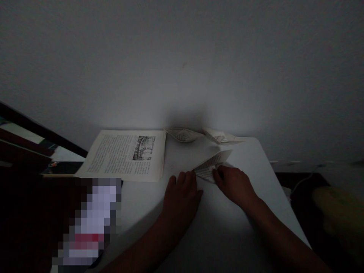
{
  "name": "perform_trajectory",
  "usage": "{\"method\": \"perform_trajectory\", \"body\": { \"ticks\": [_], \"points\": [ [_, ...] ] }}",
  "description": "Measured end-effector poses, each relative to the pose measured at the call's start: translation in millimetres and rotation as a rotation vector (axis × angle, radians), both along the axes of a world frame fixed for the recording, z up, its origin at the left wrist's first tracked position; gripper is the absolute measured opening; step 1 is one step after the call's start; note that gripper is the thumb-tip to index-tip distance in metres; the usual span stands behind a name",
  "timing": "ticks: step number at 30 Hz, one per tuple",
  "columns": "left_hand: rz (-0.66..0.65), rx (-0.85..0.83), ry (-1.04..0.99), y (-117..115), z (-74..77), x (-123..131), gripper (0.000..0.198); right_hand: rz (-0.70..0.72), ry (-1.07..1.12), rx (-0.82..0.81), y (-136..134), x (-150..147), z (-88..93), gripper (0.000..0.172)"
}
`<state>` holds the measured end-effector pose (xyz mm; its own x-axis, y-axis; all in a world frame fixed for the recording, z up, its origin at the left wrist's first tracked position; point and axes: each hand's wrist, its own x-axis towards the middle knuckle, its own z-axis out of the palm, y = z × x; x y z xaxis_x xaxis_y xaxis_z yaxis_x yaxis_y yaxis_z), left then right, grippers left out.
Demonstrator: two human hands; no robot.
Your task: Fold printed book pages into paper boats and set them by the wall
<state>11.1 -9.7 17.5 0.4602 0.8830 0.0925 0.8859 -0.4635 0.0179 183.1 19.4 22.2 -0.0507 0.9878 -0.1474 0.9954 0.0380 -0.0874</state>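
Note:
A printed sheet folded into a pointed paper shape (209, 170) lies on the white table, one flap standing up towards the right. My right hand (237, 185) pinches its right side between thumb and fingers. At the paper's left corner, my left hand (182, 197) rests on the tabletop, fingers laid down side by side and thumb apart; its fingertips touch or nearly touch that corner. Behind, against the wall, sit two folded paper boats, the left boat (183, 135) and the right boat (222, 137). The light is dim, so fine folds are hard to make out.
A stack of printed pages (119, 155) with a picture lies at the table's back left. A blurred-out phone-like object (93, 223) is at the left edge. The wall (182, 76) borders the white table (253, 151). Something yellowish (338, 212) stands right of it.

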Motion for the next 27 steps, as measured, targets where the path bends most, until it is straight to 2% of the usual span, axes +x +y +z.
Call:
{"method": "perform_trajectory", "body": {
  "ticks": [13, 19, 27],
  "points": [
    [-0.036, 0.038, -0.019, -11, -18.1, -1, 0.041, 0.009, -0.017, 0.000, 0, 0, 0.3, 0.037],
    [-0.039, 0.039, -0.051, -8, -17.4, -4, 0.041, 0.008, -0.001, 0.009, -1, 0, 0.3, 0.036],
    [-0.065, -0.013, -0.065, -4, -9.4, -4, 0.039, -0.001, -0.008, -0.003, 1, 1, 0.6, 0.037]
  ]
}}
